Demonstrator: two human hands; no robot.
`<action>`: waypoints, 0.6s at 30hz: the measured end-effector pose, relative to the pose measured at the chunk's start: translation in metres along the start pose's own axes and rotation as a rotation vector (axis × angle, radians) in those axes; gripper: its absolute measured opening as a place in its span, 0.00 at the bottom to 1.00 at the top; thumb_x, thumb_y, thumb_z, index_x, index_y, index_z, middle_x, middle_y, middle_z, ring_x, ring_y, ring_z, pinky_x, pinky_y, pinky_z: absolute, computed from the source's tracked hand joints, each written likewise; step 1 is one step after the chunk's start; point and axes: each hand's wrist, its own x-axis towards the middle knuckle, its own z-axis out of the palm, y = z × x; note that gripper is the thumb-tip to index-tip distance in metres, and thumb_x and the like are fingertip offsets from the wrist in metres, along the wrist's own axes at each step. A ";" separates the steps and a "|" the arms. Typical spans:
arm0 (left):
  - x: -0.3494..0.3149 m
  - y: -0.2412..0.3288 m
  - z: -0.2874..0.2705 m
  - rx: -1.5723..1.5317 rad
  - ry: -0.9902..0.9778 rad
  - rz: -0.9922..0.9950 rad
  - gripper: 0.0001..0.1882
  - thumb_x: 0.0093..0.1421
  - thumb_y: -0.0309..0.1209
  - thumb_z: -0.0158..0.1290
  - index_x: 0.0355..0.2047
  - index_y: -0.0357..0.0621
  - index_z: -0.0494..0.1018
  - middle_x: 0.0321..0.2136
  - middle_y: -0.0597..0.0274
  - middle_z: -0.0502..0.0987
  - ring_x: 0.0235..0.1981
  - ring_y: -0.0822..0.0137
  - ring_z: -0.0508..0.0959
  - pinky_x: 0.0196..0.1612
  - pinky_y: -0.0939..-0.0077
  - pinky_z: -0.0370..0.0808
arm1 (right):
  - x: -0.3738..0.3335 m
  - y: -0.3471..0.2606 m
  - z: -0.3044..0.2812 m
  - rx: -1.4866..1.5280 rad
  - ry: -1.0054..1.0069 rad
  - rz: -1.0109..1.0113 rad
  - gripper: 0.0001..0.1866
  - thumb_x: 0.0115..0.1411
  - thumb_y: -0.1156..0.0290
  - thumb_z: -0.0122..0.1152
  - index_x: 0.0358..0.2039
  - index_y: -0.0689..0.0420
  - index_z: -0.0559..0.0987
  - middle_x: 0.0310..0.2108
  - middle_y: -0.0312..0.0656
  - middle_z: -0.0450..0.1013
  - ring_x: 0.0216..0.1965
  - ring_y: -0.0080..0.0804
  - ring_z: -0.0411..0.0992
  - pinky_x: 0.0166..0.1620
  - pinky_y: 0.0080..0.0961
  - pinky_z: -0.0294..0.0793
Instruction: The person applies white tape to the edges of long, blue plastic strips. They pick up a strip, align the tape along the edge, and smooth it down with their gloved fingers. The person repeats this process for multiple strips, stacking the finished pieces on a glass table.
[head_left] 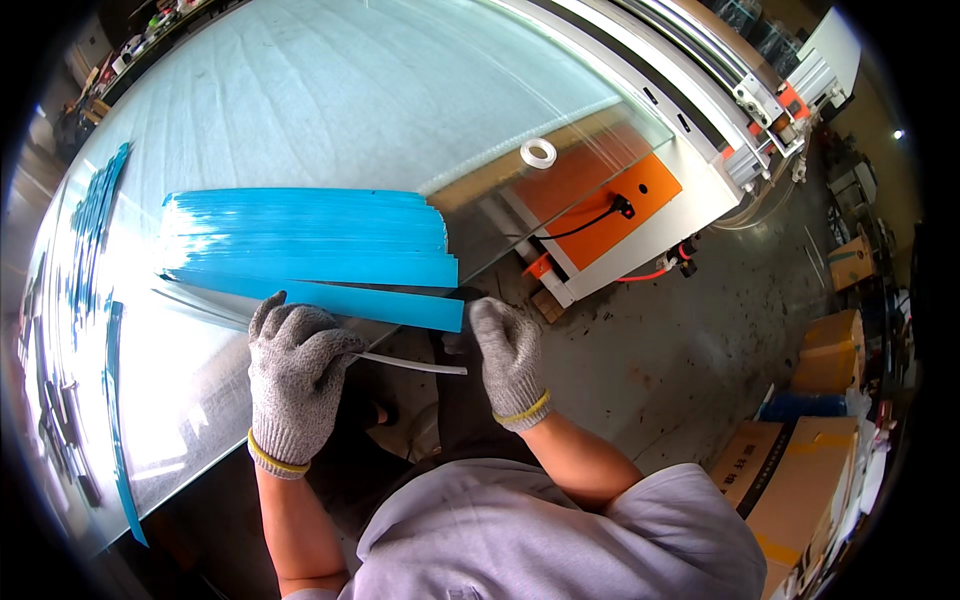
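Note:
My left hand (295, 375), in a grey knit glove with a yellow cuff, is closed with a thin white strip (415, 365) pinched between thumb and finger. The strip's free end points right. Its other fingertips lie at the near edge of a long flat blue strip (400, 307), which juts past the glass edge. Just beyond the right end of that strip is my gloved right hand (510, 350), its fingers curled together. What they hold, if anything, is hidden. Behind, a stack of blue strips (310, 235) lies on the glass sheet (330, 100).
More blue and dark strips (95, 220) lie along the left side of the glass. A white tape roll (538, 153) sits near its right edge. A white machine frame with an orange panel (600, 200) stands on the right. Cardboard boxes (790, 480) are on the floor at right.

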 end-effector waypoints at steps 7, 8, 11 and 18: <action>0.000 0.000 0.000 -0.004 0.011 0.007 0.07 0.49 0.26 0.63 0.30 0.49 0.82 0.34 0.59 0.78 0.42 0.50 0.77 0.60 0.47 0.68 | 0.002 -0.013 0.012 -0.325 0.063 -0.272 0.06 0.61 0.77 0.69 0.32 0.63 0.78 0.27 0.42 0.75 0.28 0.29 0.73 0.34 0.26 0.72; -0.001 0.000 0.001 -0.003 0.018 0.011 0.07 0.49 0.26 0.63 0.30 0.48 0.82 0.34 0.59 0.78 0.42 0.50 0.77 0.59 0.48 0.69 | 0.002 -0.013 0.011 -0.335 0.071 -0.317 0.06 0.60 0.78 0.69 0.33 0.62 0.78 0.28 0.44 0.75 0.28 0.34 0.73 0.34 0.28 0.72; -0.002 0.001 0.000 -0.019 0.021 -0.014 0.08 0.48 0.25 0.63 0.31 0.47 0.81 0.34 0.59 0.78 0.43 0.49 0.76 0.56 0.49 0.69 | 0.004 -0.019 0.008 -0.466 0.054 -0.463 0.07 0.59 0.78 0.69 0.33 0.62 0.77 0.29 0.46 0.74 0.28 0.41 0.74 0.34 0.29 0.72; -0.005 0.005 0.000 0.002 0.052 -0.087 0.20 0.47 0.22 0.62 0.44 0.49 0.80 0.43 0.57 0.78 0.48 0.48 0.76 0.57 0.50 0.68 | 0.002 -0.017 0.006 -0.472 0.044 -0.495 0.07 0.58 0.79 0.68 0.33 0.60 0.76 0.29 0.46 0.73 0.29 0.45 0.73 0.35 0.33 0.73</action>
